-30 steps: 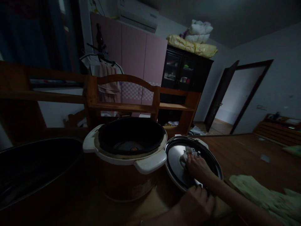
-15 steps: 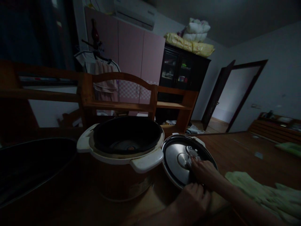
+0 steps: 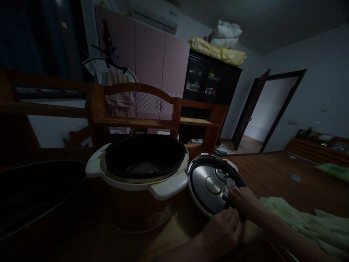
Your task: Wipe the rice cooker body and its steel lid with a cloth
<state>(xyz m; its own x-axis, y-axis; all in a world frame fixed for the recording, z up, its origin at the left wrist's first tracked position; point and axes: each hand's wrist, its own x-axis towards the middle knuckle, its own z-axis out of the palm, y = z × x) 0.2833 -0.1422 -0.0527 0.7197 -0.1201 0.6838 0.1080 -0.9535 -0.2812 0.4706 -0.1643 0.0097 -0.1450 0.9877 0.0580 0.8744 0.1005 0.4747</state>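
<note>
The pressure cooker lid lies with its shiny metal inner side up, dark sealing ring around it. My right hand is closed on a pale crumpled tissue, pressed against the lid's metal right of its round centre. At the lid's near rim my left hand is closed, fingers curled at the edge; the fingertips are hidden. Left of the lid stands the open cooker body, with white side handles and a dark interior.
A large dark basin stands at the left. On the wooden table a pale green cloth lies to the right of my forearm. A wooden shelf rail rises behind the cooker. Beyond are wardrobes and an open door.
My right hand has slid with the tissue a little right and down across the lid. My left hand stays at the rim. The view has shifted slightly.
</note>
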